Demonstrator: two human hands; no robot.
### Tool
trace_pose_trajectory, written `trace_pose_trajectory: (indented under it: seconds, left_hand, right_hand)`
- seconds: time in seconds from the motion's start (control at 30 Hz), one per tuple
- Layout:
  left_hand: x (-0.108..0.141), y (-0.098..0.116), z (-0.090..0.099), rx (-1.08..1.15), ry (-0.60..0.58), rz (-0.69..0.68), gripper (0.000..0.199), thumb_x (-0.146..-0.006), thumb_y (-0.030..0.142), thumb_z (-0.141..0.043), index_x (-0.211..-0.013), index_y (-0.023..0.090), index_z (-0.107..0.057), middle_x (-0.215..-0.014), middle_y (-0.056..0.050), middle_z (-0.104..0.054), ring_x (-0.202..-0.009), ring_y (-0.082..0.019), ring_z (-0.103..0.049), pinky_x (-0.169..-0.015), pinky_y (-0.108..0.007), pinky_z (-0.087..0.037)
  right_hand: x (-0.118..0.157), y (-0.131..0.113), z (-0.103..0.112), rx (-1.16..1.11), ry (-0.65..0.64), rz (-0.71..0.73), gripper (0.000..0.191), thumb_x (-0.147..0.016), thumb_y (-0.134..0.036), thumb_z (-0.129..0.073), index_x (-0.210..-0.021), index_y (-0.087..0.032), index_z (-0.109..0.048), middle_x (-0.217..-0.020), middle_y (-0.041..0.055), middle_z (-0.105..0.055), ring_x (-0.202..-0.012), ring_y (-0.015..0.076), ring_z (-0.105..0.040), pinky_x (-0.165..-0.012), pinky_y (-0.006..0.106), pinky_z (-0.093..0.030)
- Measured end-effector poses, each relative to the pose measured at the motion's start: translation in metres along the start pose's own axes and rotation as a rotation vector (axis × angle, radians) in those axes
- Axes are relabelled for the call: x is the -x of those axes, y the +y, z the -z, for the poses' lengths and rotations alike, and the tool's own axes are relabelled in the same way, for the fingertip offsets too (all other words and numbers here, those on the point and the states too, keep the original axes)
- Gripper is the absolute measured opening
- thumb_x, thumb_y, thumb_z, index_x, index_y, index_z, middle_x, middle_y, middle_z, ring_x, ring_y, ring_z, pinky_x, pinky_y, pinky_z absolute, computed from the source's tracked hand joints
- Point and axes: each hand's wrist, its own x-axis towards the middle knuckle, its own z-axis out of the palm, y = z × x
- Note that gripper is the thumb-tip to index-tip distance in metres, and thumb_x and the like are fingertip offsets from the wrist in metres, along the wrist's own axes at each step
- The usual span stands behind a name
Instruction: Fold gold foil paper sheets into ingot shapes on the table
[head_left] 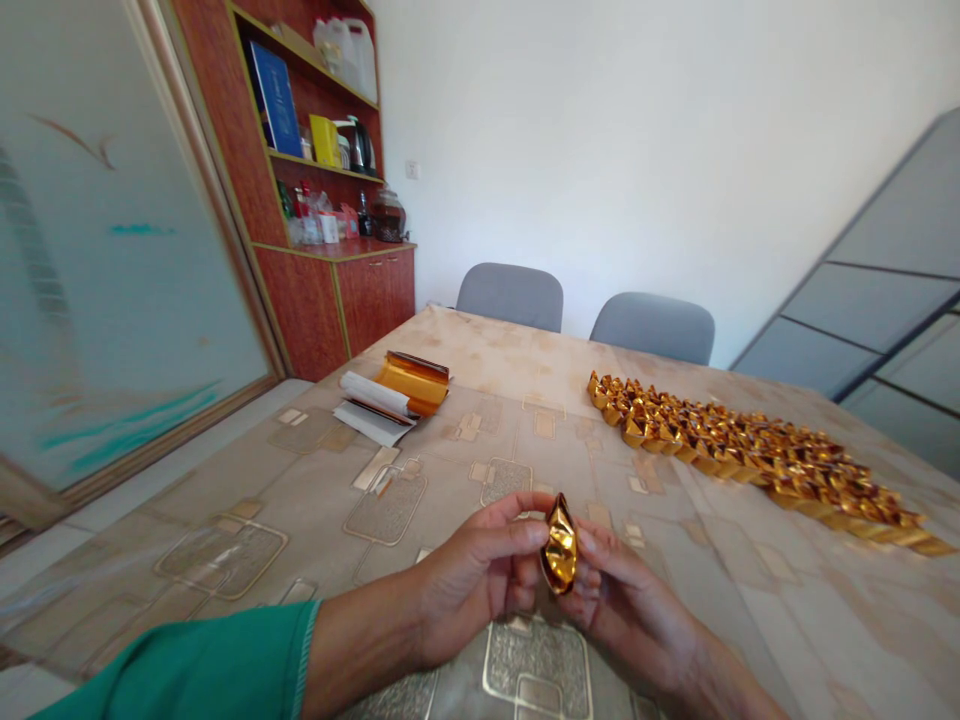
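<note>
A folded gold foil paper ingot (561,548) is held upright above the near part of the table, its shiny face turned toward me. My left hand (487,565) grips its left side with thumb and fingers. On the other side, my right hand (619,580) pinches it too, some fingertips hidden behind the foil. Many finished gold paper ingots (735,440) stand in tight rows on the right of the table. To the left lies a loose, curled stack of gold foil paper sheets (412,385), with white backs showing.
A patterned cloth covers the table (285,530). Two grey chairs (510,293) stand at its far edge. Beyond the left side are a red-brown cabinet (307,300) with shelves and a frosted glass door (127,250).
</note>
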Motion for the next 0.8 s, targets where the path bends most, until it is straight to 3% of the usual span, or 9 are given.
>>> trace_pose_trajectory:
  seconds: [0.2, 0.43, 0.57, 0.63, 0.7, 0.8]
  left_hand:
    - [0.001, 0.004, -0.004, 0.075, 0.003, 0.015, 0.043, -0.073, 0.017, -0.079, -0.113, 0.021, -0.061, -0.078, 0.001, -0.062, -0.053, -0.004, -0.049, -0.050, -0.015, -0.033]
    - [0.000, 0.000, -0.002, 0.034, 0.054, 0.000, 0.049, -0.069, 0.022, -0.084, -0.111, 0.021, -0.059, -0.089, -0.003, -0.066, -0.062, -0.007, -0.060, -0.052, -0.014, -0.037]
    - [-0.003, 0.001, -0.001, 0.089, 0.121, -0.035, 0.049, -0.073, 0.017, -0.081, -0.116, 0.022, -0.058, -0.084, 0.000, -0.066, -0.054, -0.003, -0.056, -0.051, -0.012, -0.040]
    - [-0.004, 0.001, -0.002, 0.119, 0.143, -0.075, 0.050, -0.075, 0.015, -0.080, -0.119, 0.022, -0.058, -0.080, 0.001, -0.066, -0.050, -0.003, -0.055, -0.050, -0.013, -0.043]
    - [-0.005, 0.002, -0.002, 0.131, 0.142, -0.117, 0.048, -0.074, 0.013, -0.080, -0.117, 0.019, -0.060, -0.077, 0.001, -0.066, -0.052, -0.004, -0.057, -0.052, -0.015, -0.048]
    - [-0.006, 0.002, -0.003, 0.098, 0.131, -0.156, 0.043, -0.072, 0.013, -0.081, -0.111, 0.016, -0.063, -0.076, 0.001, -0.067, -0.056, -0.006, -0.060, -0.055, -0.016, -0.051]
  right_hand:
    - [0.001, -0.003, -0.001, -0.067, 0.057, 0.025, 0.016, -0.075, -0.022, -0.082, -0.085, -0.013, -0.073, -0.062, -0.0058, -0.045, -0.055, 0.0051, -0.032, -0.054, 0.016, -0.033]
    - [0.001, 0.000, -0.006, 0.056, 0.036, 0.011, 0.020, -0.078, -0.031, -0.080, -0.080, -0.015, -0.070, -0.060, -0.0059, -0.042, -0.055, 0.0070, -0.033, -0.057, 0.020, -0.034]
    - [-0.001, 0.000, -0.009, 0.138, 0.087, 0.063, 0.024, -0.081, -0.040, -0.076, -0.086, -0.017, -0.069, -0.059, -0.0063, -0.041, -0.054, 0.0081, -0.032, -0.056, 0.021, -0.034]
    - [-0.001, 0.000, -0.012, 0.233, 0.126, 0.145, 0.027, -0.085, -0.043, -0.070, -0.095, -0.018, -0.068, -0.064, -0.0042, -0.048, -0.057, 0.0099, -0.038, -0.057, 0.022, -0.036]
    - [0.000, -0.001, -0.016, 0.337, 0.150, 0.239, 0.026, -0.090, -0.044, -0.065, -0.102, -0.021, -0.065, -0.081, 0.0001, -0.059, -0.070, 0.0134, -0.049, -0.064, 0.025, -0.041]
    - [0.004, -0.004, -0.023, 0.487, 0.148, 0.370, 0.021, -0.092, -0.042, -0.061, -0.104, -0.025, -0.062, -0.100, 0.0020, -0.061, -0.090, 0.0182, -0.055, -0.078, 0.030, -0.044]
